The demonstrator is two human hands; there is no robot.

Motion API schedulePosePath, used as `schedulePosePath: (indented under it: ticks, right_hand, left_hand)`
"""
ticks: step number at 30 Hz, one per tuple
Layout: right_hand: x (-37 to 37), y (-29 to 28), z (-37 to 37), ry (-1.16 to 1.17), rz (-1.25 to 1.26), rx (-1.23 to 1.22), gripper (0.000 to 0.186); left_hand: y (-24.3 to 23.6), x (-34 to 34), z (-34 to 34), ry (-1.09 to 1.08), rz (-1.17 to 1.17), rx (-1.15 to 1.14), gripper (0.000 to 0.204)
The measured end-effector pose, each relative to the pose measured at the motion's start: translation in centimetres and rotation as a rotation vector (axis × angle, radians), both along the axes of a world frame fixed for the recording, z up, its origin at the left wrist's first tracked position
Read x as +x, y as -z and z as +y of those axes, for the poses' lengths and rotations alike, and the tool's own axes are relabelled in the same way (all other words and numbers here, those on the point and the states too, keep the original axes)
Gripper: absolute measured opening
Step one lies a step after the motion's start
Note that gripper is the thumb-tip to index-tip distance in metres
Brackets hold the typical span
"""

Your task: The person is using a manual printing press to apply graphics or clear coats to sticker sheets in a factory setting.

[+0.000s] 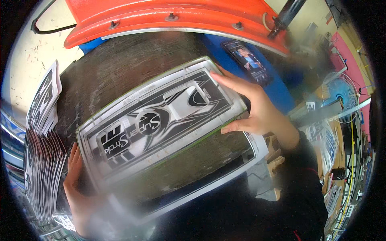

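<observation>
A shallow rectangular frame (164,149) with a pale rim and greenish edges is held tilted, its right end higher in the picture. A black-and-white printed sheet (171,127) with swirling graphics shows within it; whether the sheet lies inside or beneath cannot be told. My right hand (255,104) grips the right end, thumb on the near edge and fingers along the far corner. At the left end my left hand (78,197) holds the edge, its palm partly blurred. Beneath is a dark, worn board (132,56). Nearer me, a white-bordered sheet (193,196) is partly covered.
A tall stack of printed sheets (45,172) stands at the left, with more sheets (46,98) beyond it. An orange-red machine beam (140,18) with bolts spans the far side. A phone (247,62) lies on a blue surface (281,94). A blue fan (339,97) stands right.
</observation>
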State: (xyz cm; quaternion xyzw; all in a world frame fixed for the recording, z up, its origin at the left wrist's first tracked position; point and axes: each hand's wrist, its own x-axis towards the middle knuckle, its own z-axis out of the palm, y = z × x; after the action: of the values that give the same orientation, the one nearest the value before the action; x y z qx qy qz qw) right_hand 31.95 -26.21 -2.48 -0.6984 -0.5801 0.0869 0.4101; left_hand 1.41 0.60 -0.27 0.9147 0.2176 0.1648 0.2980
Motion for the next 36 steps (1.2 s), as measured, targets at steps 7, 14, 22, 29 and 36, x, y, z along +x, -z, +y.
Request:
schedulePosePath:
  ticks: [7, 14, 22, 29, 36]
  right_hand:
    - [-0.5, -0.2, 0.1, 0.033, -0.068, -0.056, 0.096]
    - [-1.1, 0.0, 0.7, 0.073, 0.021, -0.038, 0.101]
    - [-1.1, -0.1, 0.5, 0.125, 0.04, -0.083, 0.102]
    - [-0.9, 0.1, 0.7, 0.124, 0.028, -0.058, 0.104]
    - [-1.1, -0.1, 0.4, 0.145, -0.008, -0.095, 0.102]
  left_hand:
    - [-0.8, -0.6, 1.4, 0.102, 0.041, 0.029, 0.086]
    - [-0.2, -1.8, 2.2, 0.115, 0.046, 0.03, 0.093]
    - [-0.4, -1.8, 2.2, 0.13, 0.07, 0.062, 0.096]
    - [-0.4, -1.9, 2.3, 0.135, 0.075, 0.063, 0.097]
    - [-0.6, -1.8, 2.1, 0.134, 0.077, 0.063, 0.092]
